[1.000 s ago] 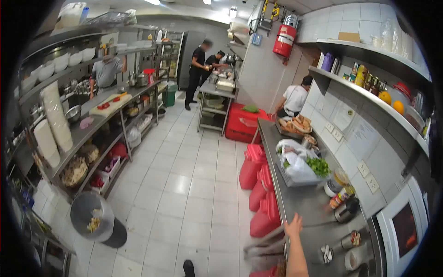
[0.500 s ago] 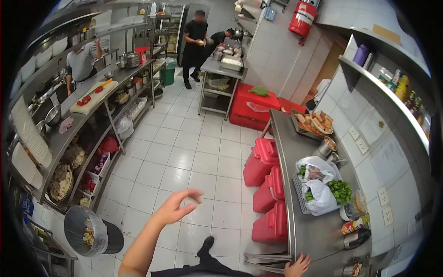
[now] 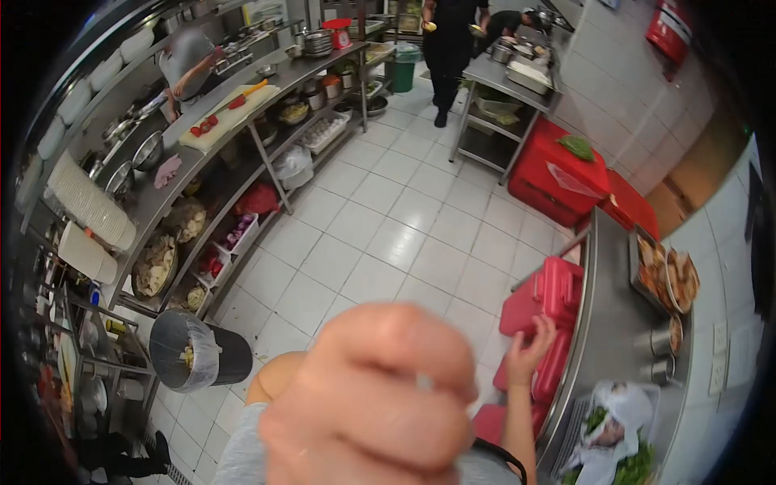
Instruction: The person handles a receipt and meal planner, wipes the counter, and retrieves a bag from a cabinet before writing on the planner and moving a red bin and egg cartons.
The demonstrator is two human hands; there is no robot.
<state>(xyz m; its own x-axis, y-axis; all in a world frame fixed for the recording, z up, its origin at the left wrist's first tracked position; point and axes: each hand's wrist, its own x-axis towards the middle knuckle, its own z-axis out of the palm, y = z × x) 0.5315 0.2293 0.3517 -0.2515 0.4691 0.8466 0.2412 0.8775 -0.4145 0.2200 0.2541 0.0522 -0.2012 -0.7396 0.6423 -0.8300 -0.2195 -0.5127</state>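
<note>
My left hand [image 3: 368, 396] is raised very close to the camera and looms large and blurred at the bottom centre. Its fingers are curled in, and whether anything sits inside them is hidden. My right hand [image 3: 529, 347] is lower right, over the red bins [image 3: 550, 299] beside the steel counter [image 3: 608, 299]. Its fingers are apart and nothing is in them.
On the left, a long counter holds a cutting board [image 3: 230, 117] with red pieces and a knife. A lined trash bin [image 3: 226, 356] stands below it. A person [image 3: 451, 48] in black stands at the back, near red coolers [image 3: 558, 174]. Greens [image 3: 634, 465] lie on the right counter.
My left hand has risen from over the floor to right before the camera, its fingers now curled. My right hand has left the counter edge. The view has turned, and the person in black has come nearer.
</note>
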